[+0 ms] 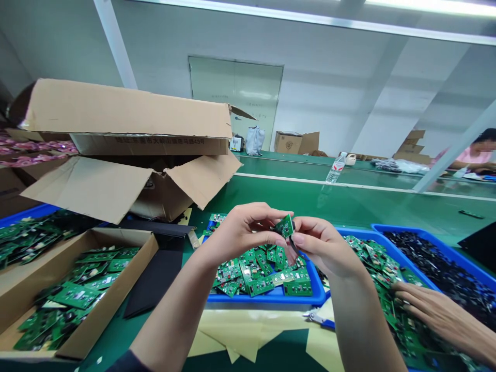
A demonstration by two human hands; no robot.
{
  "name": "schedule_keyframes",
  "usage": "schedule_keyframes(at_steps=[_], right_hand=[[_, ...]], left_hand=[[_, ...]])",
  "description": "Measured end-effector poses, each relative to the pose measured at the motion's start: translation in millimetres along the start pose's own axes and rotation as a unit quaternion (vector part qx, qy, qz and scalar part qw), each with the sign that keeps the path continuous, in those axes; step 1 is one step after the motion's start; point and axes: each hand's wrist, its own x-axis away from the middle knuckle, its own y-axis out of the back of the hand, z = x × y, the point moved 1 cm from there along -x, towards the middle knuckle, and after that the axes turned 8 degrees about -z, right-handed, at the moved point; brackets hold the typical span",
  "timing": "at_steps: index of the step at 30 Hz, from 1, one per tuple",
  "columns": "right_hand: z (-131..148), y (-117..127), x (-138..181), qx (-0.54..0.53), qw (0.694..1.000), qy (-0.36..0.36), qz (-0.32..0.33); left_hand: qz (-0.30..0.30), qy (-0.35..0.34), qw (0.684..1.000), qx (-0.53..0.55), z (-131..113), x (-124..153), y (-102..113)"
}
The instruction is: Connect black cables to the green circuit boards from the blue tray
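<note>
Over a blue tray point(267, 299) of green circuit boards, my left hand point(251, 225) grips a small circuit board point(284, 227) between thumb and fingers. My right hand point(315, 240) is closed in a pinch at the right edge of that same board. A thin dark piece point(297, 249) shows under its fingertips, too small to make out. Loose boards point(248, 274) fill the tray just below both hands. Beside my right forearm, blue-handled cutters point(320, 318) lie on yellowish paper.
A co-worker's hand point(426, 307) reaches into a board-filled blue tray point(403, 256) at right; another tray point(377, 228) holds small black parts. At left stand an open carton point(143, 243) of boards and stacked cardboard boxes point(127, 108). A water bottle point(335, 169) stands farther back.
</note>
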Motion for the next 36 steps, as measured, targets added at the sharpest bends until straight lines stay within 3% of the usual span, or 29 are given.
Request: schedule_keyframes(at_steps=[6, 12, 17, 22, 29, 33, 36], right_hand=[[-1, 2, -2, -0.001, 1.000, 0.020, -0.011], [2, 1, 0, 0.068, 0.989, 0.078, -0.106], [7, -1, 3, 0.197, 0.957, 0.114, -0.179], [10, -6, 6, 0.319, 0.906, 0.138, -0.241], [8, 6, 4, 0.313, 0.910, 0.124, -0.241], [10, 8, 5, 0.275, 0.917, 0.180, -0.225], [10, 0, 9, 0.296, 0.907, 0.221, -0.204]], left_hand=[[0.015, 0.008, 1.000, 0.009, 2, -1, 0], [0.044, 0.010, 0.999, -0.028, -4, -1, -4], [0.076, 0.051, 0.996, 0.018, -7, -1, -9], [0.096, 0.109, 0.988, 0.059, -6, -4, -11], [0.093, 0.127, 0.979, 0.133, -3, -2, -5], [0.049, 0.144, 0.967, 0.206, -4, 2, -3], [0.049, 0.147, 0.963, 0.222, -5, 2, -5]])
